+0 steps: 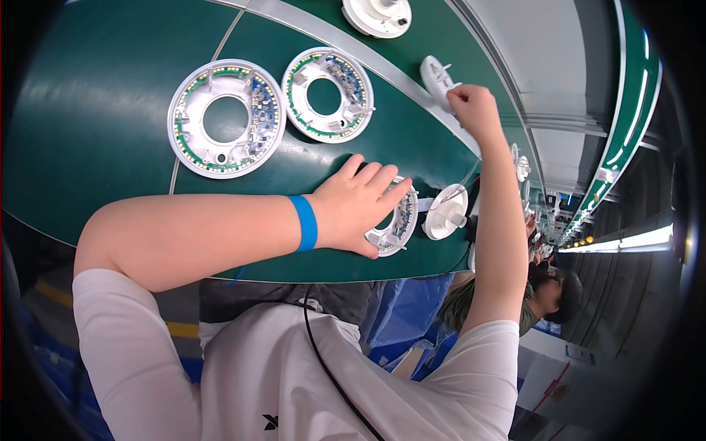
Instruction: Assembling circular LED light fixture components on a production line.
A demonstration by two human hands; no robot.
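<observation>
My left hand [357, 206], with a blue band [304, 223] round its wrist, lies with fingers spread over a white ring-shaped lamp housing [403, 224] and covers its left part. Small LEDs and a circuit board show inside that ring. Further off to the right, my right hand [474, 109] is closed on the edge of a white round plastic part [437, 78], raised and seen almost edge-on. Touching or close to the covered ring, a white disc with a stem [446, 213] rests at its right, with thin wires between them.
Two more ring housings with LED boards, a larger one [220, 167] and another [294, 99], lie on the green bench [95, 110]. A white round base [376, 20] sits beyond the metal rail [309, 23]. At the right, a person [548, 294] sits along the line.
</observation>
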